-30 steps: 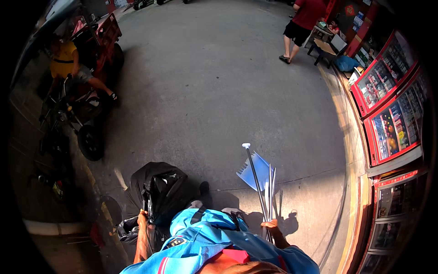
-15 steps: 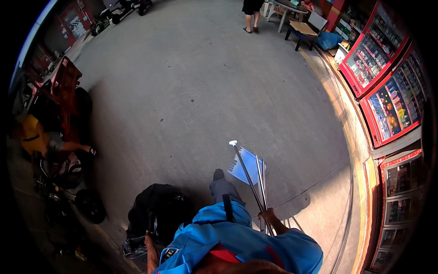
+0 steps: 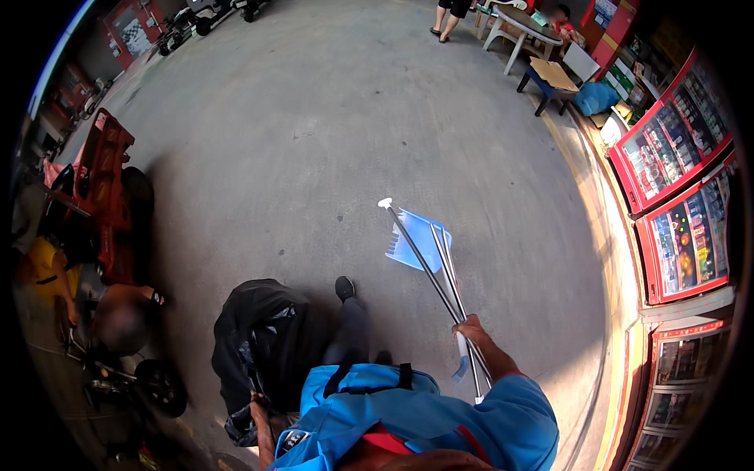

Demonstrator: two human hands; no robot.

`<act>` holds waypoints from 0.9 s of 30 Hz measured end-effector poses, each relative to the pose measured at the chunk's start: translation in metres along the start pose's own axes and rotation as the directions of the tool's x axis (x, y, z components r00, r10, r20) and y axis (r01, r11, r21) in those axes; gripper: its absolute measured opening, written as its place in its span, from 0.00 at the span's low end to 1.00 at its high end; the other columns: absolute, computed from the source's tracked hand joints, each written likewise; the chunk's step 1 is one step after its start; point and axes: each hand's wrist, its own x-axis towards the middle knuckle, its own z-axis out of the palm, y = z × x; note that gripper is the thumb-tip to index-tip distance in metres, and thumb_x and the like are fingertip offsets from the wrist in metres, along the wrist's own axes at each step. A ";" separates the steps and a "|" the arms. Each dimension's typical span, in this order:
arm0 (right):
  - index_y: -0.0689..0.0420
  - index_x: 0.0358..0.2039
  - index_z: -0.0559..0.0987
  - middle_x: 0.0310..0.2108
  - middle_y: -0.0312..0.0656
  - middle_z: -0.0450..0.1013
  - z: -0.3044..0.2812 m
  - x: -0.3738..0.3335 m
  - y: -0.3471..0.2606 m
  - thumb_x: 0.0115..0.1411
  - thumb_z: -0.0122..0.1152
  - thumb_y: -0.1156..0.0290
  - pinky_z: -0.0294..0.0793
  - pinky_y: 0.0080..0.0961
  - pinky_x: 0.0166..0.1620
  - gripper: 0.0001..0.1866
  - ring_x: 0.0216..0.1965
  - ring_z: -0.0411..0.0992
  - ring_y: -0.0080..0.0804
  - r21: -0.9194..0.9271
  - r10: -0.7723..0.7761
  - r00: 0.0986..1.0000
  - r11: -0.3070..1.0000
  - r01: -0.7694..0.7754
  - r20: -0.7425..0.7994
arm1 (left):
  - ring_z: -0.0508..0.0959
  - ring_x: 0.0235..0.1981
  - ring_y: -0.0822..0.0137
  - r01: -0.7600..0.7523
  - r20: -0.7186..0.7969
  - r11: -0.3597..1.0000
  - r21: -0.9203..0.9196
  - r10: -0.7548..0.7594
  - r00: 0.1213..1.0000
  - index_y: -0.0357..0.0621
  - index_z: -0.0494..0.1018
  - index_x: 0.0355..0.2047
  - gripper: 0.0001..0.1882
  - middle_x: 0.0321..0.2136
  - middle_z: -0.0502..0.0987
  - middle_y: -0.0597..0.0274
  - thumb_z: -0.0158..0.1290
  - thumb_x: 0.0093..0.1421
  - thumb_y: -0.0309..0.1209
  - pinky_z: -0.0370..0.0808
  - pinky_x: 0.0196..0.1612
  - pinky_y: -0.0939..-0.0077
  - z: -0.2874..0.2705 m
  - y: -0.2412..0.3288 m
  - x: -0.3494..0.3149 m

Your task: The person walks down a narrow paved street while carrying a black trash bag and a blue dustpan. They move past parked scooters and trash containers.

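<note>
My right hand (image 3: 470, 329) is wrapped round a bundle of long poles, held out at my right side. One is a dark pole (image 3: 420, 257) with a white end piece; beside it run pale, silvery poles. At their far end is a blue dustpan (image 3: 418, 239) with a toothed edge, close above the ground. On my left, my left hand (image 3: 260, 409) is closed on a large black plastic bag (image 3: 263, 326), which hangs open and bulges beside my leg. The fingertips of that hand are partly hidden by the bag.
At left, a person in yellow sits by a motorbike (image 3: 161, 386) and a red cart (image 3: 110, 212). Along the right stand red drink fridges (image 3: 685, 243) behind a kerb. A table (image 3: 521, 23), a chair (image 3: 550, 76) and a blue bag (image 3: 596, 99) are at the far right; a person stands nearby.
I have stepped forward, one shoe now ahead of me. The dustpan and poles have swung slightly left and outward. The black bag has swung forward. The distant person's legs have shifted stance.
</note>
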 end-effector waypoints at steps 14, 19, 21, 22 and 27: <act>0.67 0.12 0.75 0.16 0.46 0.73 0.023 0.137 -0.184 0.35 0.67 0.74 0.71 0.27 0.21 0.10 0.17 0.72 0.32 -0.052 0.221 0.974 0.973 -0.223 -0.043 | 0.66 0.22 0.69 0.072 0.008 0.995 0.063 -0.073 0.997 0.51 0.68 0.19 0.18 0.17 0.67 0.69 0.41 0.58 0.48 0.65 0.27 0.70 0.262 0.119 0.061; 0.69 0.14 0.75 0.15 0.45 0.70 0.031 0.218 -0.255 0.38 0.61 0.83 0.69 0.28 0.18 0.04 0.14 0.69 0.34 0.234 0.189 0.981 0.953 -0.193 0.039 | 0.68 0.22 0.71 -0.054 -0.065 0.933 0.355 0.082 0.995 0.51 0.71 0.20 0.21 0.19 0.70 0.67 0.40 0.59 0.50 0.65 0.28 0.73 0.332 0.168 0.082; 0.69 0.14 0.74 0.15 0.46 0.70 0.031 0.263 -0.297 0.38 0.60 0.83 0.69 0.28 0.18 0.04 0.14 0.69 0.35 0.217 0.165 0.982 0.959 -0.181 0.093 | 0.68 0.21 0.72 -0.124 -0.106 0.789 0.602 0.233 0.967 0.50 0.70 0.19 0.20 0.19 0.70 0.67 0.42 0.59 0.49 0.65 0.27 0.74 0.350 0.172 0.110; 0.70 0.14 0.74 0.15 0.47 0.70 0.026 0.280 -0.324 0.38 0.60 0.83 0.69 0.28 0.18 0.04 0.14 0.69 0.36 0.234 0.160 0.982 0.955 -0.180 0.105 | 0.68 0.20 0.71 -0.028 -0.206 0.955 0.295 0.093 0.974 0.48 0.70 0.18 0.17 0.17 0.70 0.67 0.45 0.58 0.44 0.65 0.25 0.75 0.382 0.183 0.091; 0.67 0.17 0.76 0.16 0.43 0.71 -0.005 0.374 -0.465 0.39 0.62 0.74 0.70 0.27 0.23 0.08 0.18 0.71 0.35 -0.053 -0.035 0.981 0.998 0.046 0.190 | 0.66 0.14 0.72 -0.023 -0.366 0.995 -0.101 -0.016 0.930 0.46 0.69 0.16 0.15 0.14 0.69 0.66 0.50 0.56 0.39 0.62 0.21 0.80 0.533 0.279 0.053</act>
